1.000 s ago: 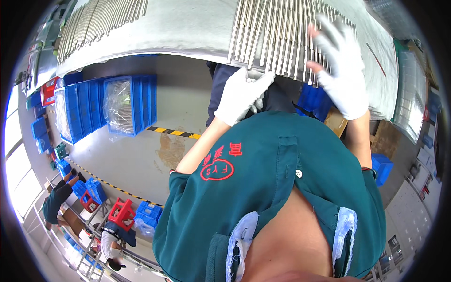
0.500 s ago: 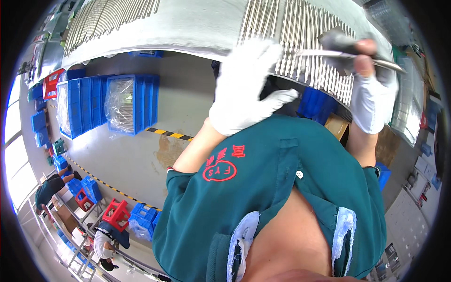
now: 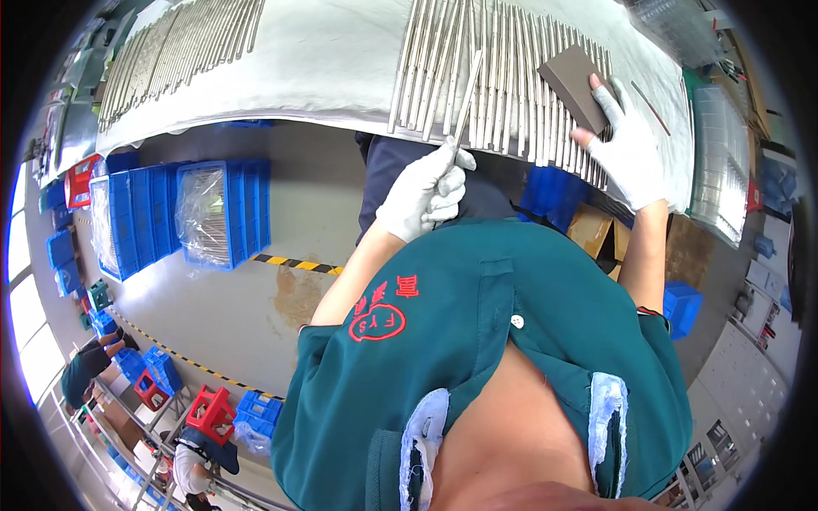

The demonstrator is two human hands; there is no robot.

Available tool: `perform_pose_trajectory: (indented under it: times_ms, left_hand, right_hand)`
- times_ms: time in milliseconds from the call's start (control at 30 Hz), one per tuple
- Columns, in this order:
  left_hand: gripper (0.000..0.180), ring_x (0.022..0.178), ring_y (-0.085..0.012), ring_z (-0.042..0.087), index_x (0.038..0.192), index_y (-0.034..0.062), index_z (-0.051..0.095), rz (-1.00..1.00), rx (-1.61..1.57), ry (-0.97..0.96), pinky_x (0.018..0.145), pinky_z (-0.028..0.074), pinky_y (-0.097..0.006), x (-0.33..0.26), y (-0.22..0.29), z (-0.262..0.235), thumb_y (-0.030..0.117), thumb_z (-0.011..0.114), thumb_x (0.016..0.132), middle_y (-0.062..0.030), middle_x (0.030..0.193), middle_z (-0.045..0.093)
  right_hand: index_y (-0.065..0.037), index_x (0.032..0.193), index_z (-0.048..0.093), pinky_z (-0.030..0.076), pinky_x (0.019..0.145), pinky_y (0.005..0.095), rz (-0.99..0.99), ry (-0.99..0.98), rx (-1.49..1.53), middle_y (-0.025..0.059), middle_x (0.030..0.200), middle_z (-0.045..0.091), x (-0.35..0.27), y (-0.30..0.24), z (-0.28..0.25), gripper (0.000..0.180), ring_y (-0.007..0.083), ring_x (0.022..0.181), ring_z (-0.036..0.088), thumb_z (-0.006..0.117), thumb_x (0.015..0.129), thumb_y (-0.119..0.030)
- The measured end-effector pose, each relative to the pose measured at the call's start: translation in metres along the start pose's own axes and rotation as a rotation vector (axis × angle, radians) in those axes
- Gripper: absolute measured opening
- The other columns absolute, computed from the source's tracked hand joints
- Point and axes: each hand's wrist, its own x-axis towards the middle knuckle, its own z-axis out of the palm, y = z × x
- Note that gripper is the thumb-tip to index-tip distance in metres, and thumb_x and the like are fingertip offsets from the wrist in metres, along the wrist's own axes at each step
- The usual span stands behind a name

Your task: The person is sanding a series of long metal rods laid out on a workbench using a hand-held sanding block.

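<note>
The left hand (image 3: 423, 192), in a white glove, pinches one rod (image 3: 469, 95) near its lower end between thumb and fingers, the other fingers curled in. Held that way, most of the rod's length is free; it slants up to the left of the block (image 3: 571, 83), its far end over the row (image 3: 515, 94) of rods. Whether that end touches the row cannot be told.

The right hand (image 3: 629, 157) is spread wide, not clenched: the bare tips of thumb and forefinger meet the block's face and near edge. How hard they press is not clear. The block lies tilted across the row's right-hand rods, probably so it stays close to that hand.

The row spreads out leftward from the block, its rods side by side with near ends by the cloth's (image 3: 332, 55) edge, which seems to keep each within easy reach. The cloth likely spares them scuffs. A second row (image 3: 183, 51) lies well left of the block; a thin red stick (image 3: 652, 109) lies just right of it.
</note>
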Motion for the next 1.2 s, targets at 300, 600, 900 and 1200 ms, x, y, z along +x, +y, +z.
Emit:
perform_pose_trajectory:
  times_ms: [300, 600, 900, 1200]
  left_hand:
    - [0.028, 0.045, -0.0022, 0.032, 0.11, 0.0028, 0.06, 0.024, -0.068, 0.0, 0.037, 0.023, -0.019, 0.003, 0.0, -0.007, 0.03, 0.058, 0.107, 0.0029, 0.078, 0.057]
    - [0.027, 0.045, -0.0015, 0.032, 0.117, 0.0031, 0.06, 0.074, 0.075, 0.078, 0.038, 0.024, -0.019, 0.0, 0.004, 0.001, 0.028, 0.057, 0.108, 0.0041, 0.076, 0.054]
    - [0.019, 0.042, -0.0017, 0.033, 0.105, 0.0075, 0.059, 0.091, 0.158, 0.159, 0.037, 0.024, -0.021, 0.0, 0.007, 0.008, 0.026, 0.06, 0.106, 0.0016, 0.073, 0.054]
    - [0.023, 0.041, -0.0009, 0.033, 0.101, 0.0057, 0.062, 0.14, 0.255, 0.271, 0.037, 0.022, -0.021, 0.0, 0.005, 0.017, 0.028, 0.061, 0.105, 0.0015, 0.071, 0.054]
  right_hand:
    - [-0.026, 0.149, 0.055, 0.045, 0.11, 0.0439, -0.089, -0.031, 0.252, 0.0208, 0.149, 0.05, 0.01, -0.026, 0.001, 0.067, 0.0407, 0.132, 0.054, 0.077, 0.086, -0.032]
    - [-0.033, 0.132, 0.071, 0.047, 0.107, 0.0445, -0.358, 0.094, 0.228, 0.0196, 0.146, 0.053, 0.023, -0.071, -0.007, 0.061, 0.0402, 0.127, 0.056, 0.08, 0.076, -0.009]
    - [-0.037, 0.129, 0.071, 0.05, 0.102, 0.0442, -0.435, -0.019, 0.136, 0.0193, 0.142, 0.056, 0.044, -0.095, -0.013, 0.065, 0.0393, 0.122, 0.059, 0.082, 0.073, -0.005]
    - [-0.038, 0.13, 0.071, 0.046, 0.106, 0.0437, -0.501, 0.056, 0.174, 0.0204, 0.142, 0.055, 0.048, -0.082, -0.01, 0.057, 0.0383, 0.126, 0.056, 0.078, 0.079, -0.012]
